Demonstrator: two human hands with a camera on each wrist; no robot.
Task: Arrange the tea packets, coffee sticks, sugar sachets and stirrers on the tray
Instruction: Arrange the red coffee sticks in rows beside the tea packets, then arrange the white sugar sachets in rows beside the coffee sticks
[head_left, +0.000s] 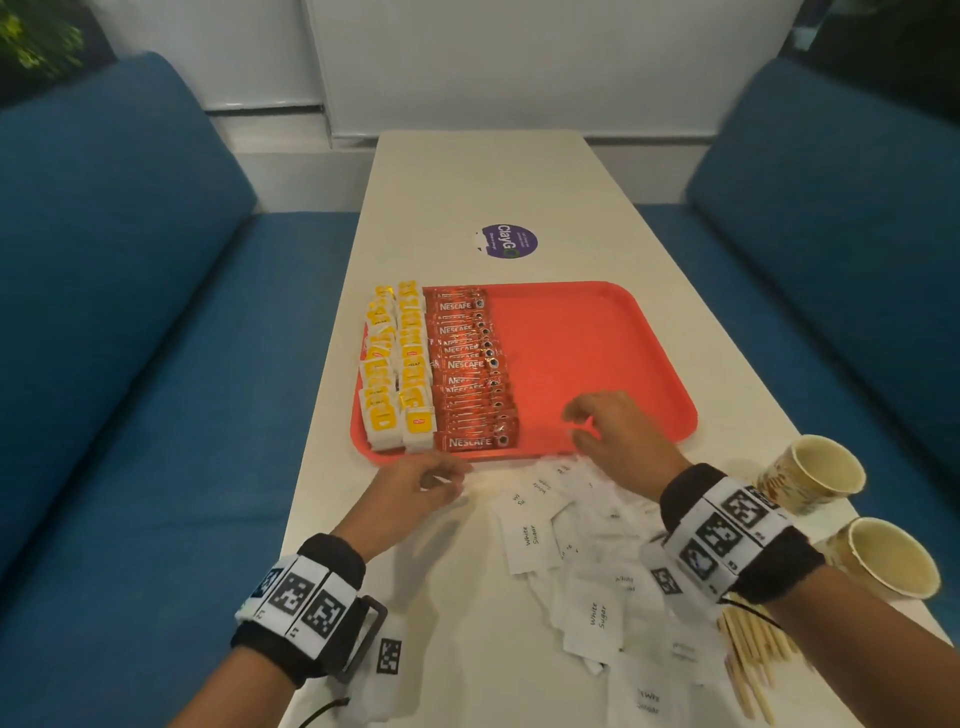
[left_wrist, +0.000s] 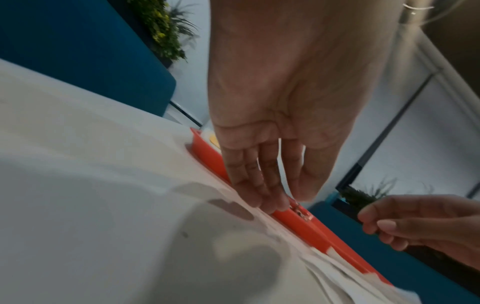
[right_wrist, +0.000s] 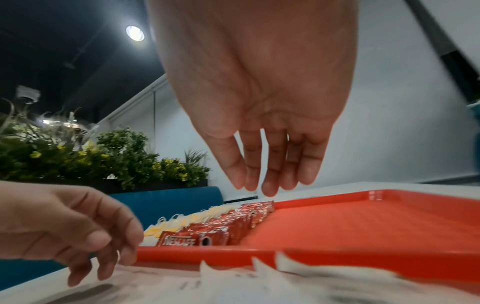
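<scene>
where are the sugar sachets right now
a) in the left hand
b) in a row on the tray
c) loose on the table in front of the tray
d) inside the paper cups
c: the sugar sachets lie scattered on the table, on the near side of the tray, which holds only tea packets and coffee sticks.

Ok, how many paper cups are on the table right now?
2. One paper cup stands at the table's right edge, just past the right wrist; the other paper cup stands nearer the camera beside it. None looks hidden.
</scene>
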